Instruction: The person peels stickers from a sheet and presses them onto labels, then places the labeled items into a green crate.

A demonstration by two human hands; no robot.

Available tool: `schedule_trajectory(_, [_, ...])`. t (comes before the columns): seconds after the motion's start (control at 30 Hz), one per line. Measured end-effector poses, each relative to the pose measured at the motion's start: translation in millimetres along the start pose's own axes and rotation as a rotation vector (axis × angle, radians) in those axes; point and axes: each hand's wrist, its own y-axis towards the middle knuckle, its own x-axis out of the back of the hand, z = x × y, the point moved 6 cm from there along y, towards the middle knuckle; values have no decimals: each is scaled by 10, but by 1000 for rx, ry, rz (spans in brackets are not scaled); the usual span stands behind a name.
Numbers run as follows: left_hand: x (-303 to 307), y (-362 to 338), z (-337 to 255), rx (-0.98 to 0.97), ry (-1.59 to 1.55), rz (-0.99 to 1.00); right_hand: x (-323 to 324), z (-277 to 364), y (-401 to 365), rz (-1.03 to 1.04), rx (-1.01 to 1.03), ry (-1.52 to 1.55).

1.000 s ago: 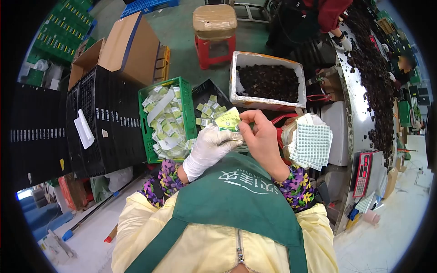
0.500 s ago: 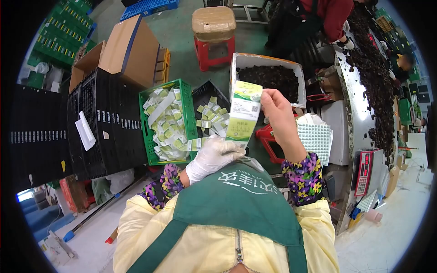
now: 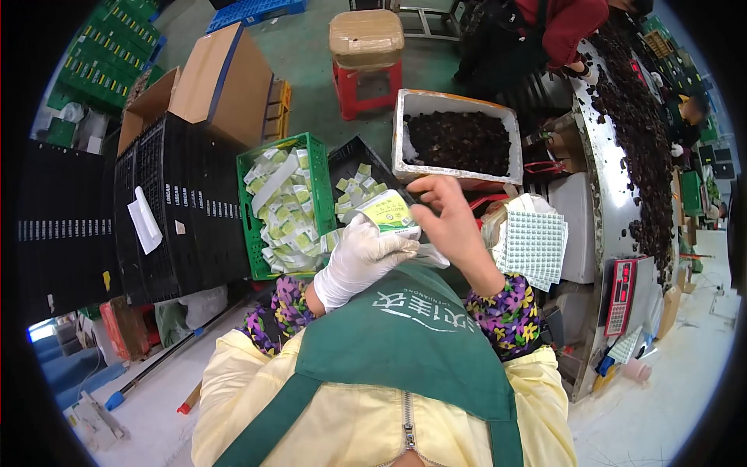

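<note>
My left hand [image 3: 362, 253], in a white glove, grips a small pack with a green, yellow and white paper label [image 3: 389, 212] in front of the apron. Clear plastic shows at the pack's lower right. My bare right hand [image 3: 451, 224] is just right of the label, fingers apart and fingertips close to its edge. Left of the gloved hand stands a green crate [image 3: 320, 187] heaped with small labelled packs [image 3: 284, 206]. Beyond the pack, a black crate [image 3: 342, 159] holds more of these packs, partly hidden by my hands.
A white foam box [image 3: 401, 144] of dark pieces stands ahead. Printed sticker sheets [image 3: 533, 245] lie at right, before a metal table [image 3: 595, 171] with dark pieces and a red scale [image 3: 621, 296]. Black crates [image 3: 175, 233] rise at left. Another person [image 3: 572, 31] works at the table.
The label strip that my right hand held upright now lies folded down over the pack in my left hand. My right hand has let go and come lower and left.
</note>
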Motion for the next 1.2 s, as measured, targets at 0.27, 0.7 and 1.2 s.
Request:
schedule_trajectory(0.27, [194, -79, 450, 514, -536, -293, 185, -108, -250, 80, -35, -73])
schedule_trajectory(0.7, [69, -103, 499, 603, -495, -379, 176, 419, -67, -54, 293, -346])
schedule_trajectory(1.2, [123, -100, 564, 750, -529, -319, 167, 117, -17, 43, -131, 461])
